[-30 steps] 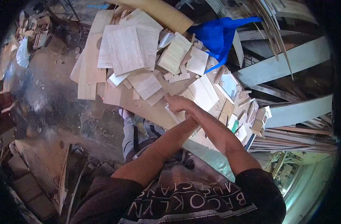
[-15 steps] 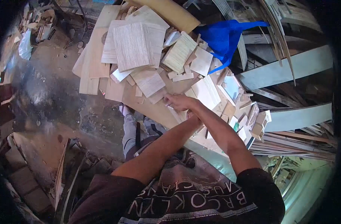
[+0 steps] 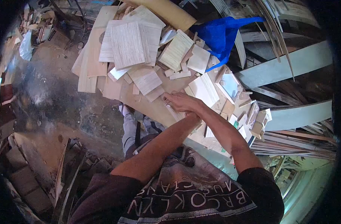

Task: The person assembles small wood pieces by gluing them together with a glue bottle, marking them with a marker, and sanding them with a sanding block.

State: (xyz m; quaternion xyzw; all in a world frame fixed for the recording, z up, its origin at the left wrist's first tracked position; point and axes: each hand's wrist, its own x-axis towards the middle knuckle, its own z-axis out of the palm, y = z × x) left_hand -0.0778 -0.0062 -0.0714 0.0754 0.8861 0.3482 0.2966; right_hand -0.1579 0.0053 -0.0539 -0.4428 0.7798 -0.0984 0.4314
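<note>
My right hand (image 3: 181, 101) reaches across my left one over the near edge of the workbench (image 3: 152, 108). Its fingers are bent and close together at a pale wood strip (image 3: 173, 111), and whatever they grip is too small to make out. Beneath the right wrist, my left hand (image 3: 193, 115) is mostly covered, so its fingers do not show. Just beyond the right fingertips lies a flat wood-grain board piece (image 3: 148, 80). To the right of the hands is a pale, brightly lit panel (image 3: 205, 89).
Stacked wood-grain panels (image 3: 128, 44) and small offcuts crowd the bench. A blue cloth bag (image 3: 219, 39) lies at its back edge beside a brown roll (image 3: 166, 13). Long strips and curved boards (image 3: 290, 67) fill the right side. Loose scraps (image 3: 47, 30) lie across the floor.
My right hand has turned slightly, its back now flatter and its fingers more extended toward the left. The whole view has shifted a little; the boards lie as before.
</note>
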